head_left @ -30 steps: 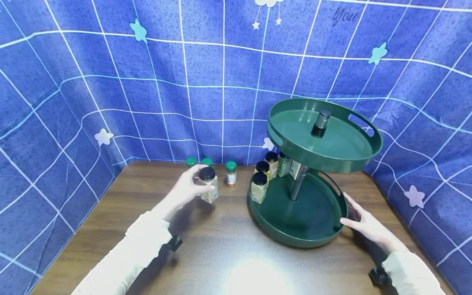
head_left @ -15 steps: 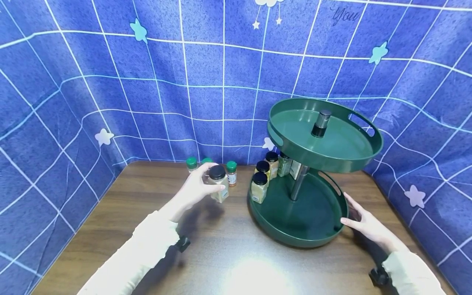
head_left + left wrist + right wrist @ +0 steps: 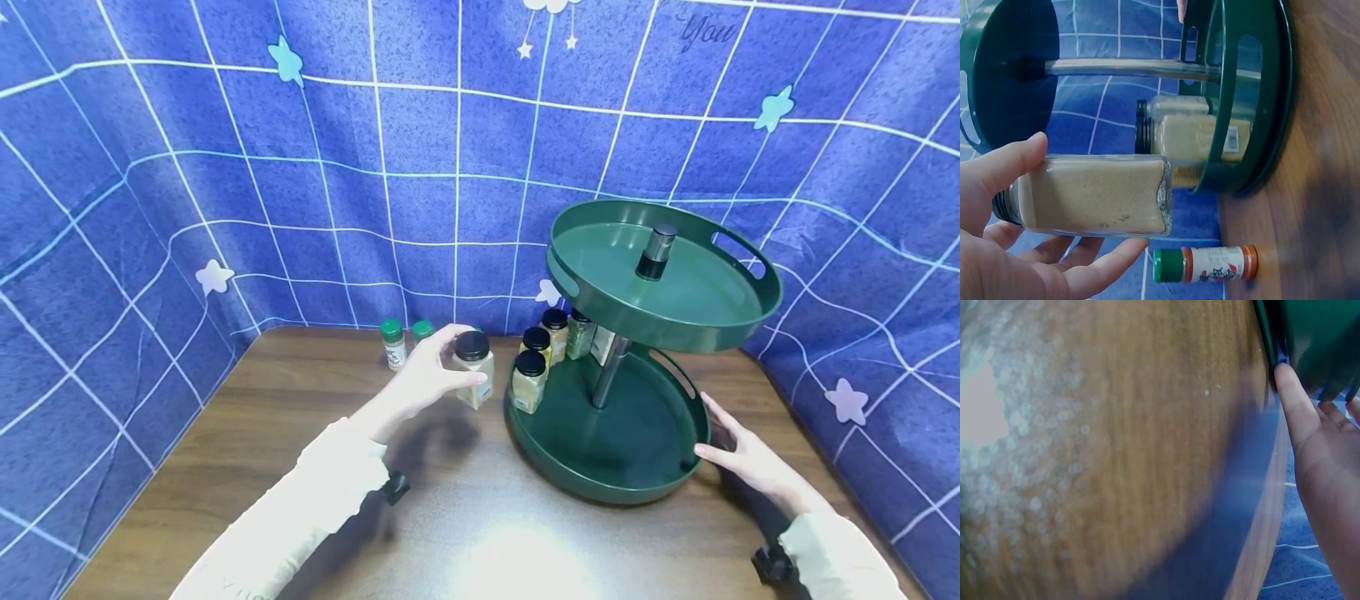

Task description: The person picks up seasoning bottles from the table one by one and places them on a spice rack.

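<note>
My left hand (image 3: 426, 377) grips a square glass spice jar (image 3: 476, 379) with a black lid, thumb on one side and fingers on the other. Pale beige powder fills the jar (image 3: 1094, 194) in the left wrist view. It hangs above the table, just left of a green two-tier turntable rack. On the rack's lower tray (image 3: 637, 454) stand several black-lidded jars, the nearest a beige one (image 3: 528, 387) at the left rim. My right hand (image 3: 757, 468) touches the lower tray's right rim with fairly straight fingers; its thumb (image 3: 1294, 400) lies against the rim in the right wrist view.
The upper tray (image 3: 697, 287) overhangs the lower one on a metal post (image 3: 609, 375). At the table's back stand green-capped shakers, one white-labelled (image 3: 394, 348); another, orange-banded shaker (image 3: 1216, 264), shows in the left wrist view. A blue curtain (image 3: 337, 208) surrounds the wooden table (image 3: 262, 417).
My left hand has carried the jar rightward toward the rack, now hiding most of the right-hand green-capped shaker in the head view. My right hand stays at the tray rim.
</note>
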Motion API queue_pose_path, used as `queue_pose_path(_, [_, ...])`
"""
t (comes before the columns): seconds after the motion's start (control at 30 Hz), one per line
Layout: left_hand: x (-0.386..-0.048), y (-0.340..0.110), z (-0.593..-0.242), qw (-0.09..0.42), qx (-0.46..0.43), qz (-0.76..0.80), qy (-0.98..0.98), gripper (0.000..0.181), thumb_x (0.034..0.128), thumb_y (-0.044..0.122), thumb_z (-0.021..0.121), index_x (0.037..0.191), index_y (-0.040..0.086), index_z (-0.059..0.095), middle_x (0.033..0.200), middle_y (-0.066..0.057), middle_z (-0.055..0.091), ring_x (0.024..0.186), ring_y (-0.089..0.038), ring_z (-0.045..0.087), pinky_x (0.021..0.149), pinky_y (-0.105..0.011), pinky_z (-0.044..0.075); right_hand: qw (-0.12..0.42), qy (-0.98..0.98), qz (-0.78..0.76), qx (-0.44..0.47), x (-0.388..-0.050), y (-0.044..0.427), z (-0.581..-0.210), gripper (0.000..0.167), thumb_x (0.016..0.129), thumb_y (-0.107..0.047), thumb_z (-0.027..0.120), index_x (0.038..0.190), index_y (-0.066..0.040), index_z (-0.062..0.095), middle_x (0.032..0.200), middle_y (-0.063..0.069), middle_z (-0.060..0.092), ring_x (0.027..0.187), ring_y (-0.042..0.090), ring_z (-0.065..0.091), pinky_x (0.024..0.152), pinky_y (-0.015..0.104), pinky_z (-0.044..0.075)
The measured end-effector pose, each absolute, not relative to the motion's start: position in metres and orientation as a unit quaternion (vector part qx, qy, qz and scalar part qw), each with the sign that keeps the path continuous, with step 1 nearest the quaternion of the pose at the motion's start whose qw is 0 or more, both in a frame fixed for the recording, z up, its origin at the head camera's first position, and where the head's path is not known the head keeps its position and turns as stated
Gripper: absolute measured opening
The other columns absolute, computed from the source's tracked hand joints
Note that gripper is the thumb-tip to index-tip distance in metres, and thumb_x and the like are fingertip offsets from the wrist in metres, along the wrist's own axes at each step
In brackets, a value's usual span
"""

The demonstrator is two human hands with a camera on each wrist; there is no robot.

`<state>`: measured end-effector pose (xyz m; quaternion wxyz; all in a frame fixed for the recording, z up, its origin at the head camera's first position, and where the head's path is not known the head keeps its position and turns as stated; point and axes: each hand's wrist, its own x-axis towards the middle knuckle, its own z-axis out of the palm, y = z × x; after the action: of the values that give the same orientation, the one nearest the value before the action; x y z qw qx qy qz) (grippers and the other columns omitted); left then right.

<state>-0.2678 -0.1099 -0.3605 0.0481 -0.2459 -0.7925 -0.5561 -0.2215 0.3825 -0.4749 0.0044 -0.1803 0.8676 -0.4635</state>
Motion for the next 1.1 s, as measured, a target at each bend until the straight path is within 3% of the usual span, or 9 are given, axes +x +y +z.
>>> queue_pose_path(0.17, [-0.269, -0.099, -0.359, 0.049, -0.267, -0.548, -0.792, 0.053, 0.0728, 0.008, 0.079, 0.121, 0.009, 0.055, 0.106, -0.007, 0.066, 0.093, -0.018, 0.060, 0.082, -0.031, 0.049, 0.004, 0.865, -0.468, -0.183, -0.221, 0.383, -0.478, 0.077, 0.091, -0.006, 0.059, 0.151, -0.004, 0.011, 0.143, 0.039, 0.025, 0.112, -0.020, 0.036, 0.087, 0.001, 0.032])
queue_pose_path(0.47, [-0.271, -0.079, -0.360, 0.030, -0.274, -0.568, -0.775, 0.056, 0.0728, 0.006, 0.079, 0.123, 0.008, 0.055, 0.114, -0.010, 0.063, 0.100, -0.019, 0.061, 0.089, -0.036, 0.049, 0.000, 0.868, -0.463, -0.181, -0.220, 0.384, -0.478, 0.077, 0.091, -0.007, 0.060, 0.151, -0.004, 0.011, 0.143, 0.038, 0.025, 0.112, -0.021, 0.034, 0.087, 0.000, 0.031])
queue_pose_path(0.83, [-0.273, -0.058, -0.362, 0.045, -0.304, -0.554, -0.774, 0.055, 0.0716, 0.008, 0.081, 0.121, 0.008, 0.057, 0.113, -0.005, 0.064, 0.100, -0.015, 0.060, 0.091, -0.030, 0.047, 0.005, 0.868, -0.463, -0.181, -0.218, 0.382, -0.474, 0.077, 0.091, -0.007, 0.059, 0.150, -0.003, 0.010, 0.143, 0.039, 0.024, 0.113, -0.021, 0.034, 0.087, 0.000, 0.031])
queue_pose_path(1.1, [-0.273, -0.045, -0.368, 0.031, -0.303, -0.562, -0.769, 0.060, 0.0710, 0.006, 0.081, 0.125, 0.006, 0.055, 0.119, -0.010, 0.063, 0.109, -0.021, 0.058, 0.096, -0.033, 0.045, -0.003, 0.862, -0.471, -0.186, -0.218, 0.381, -0.473, 0.077, 0.090, -0.004, 0.060, 0.150, -0.002, 0.011, 0.141, 0.041, 0.026, 0.113, -0.020, 0.036, 0.087, 0.001, 0.032])
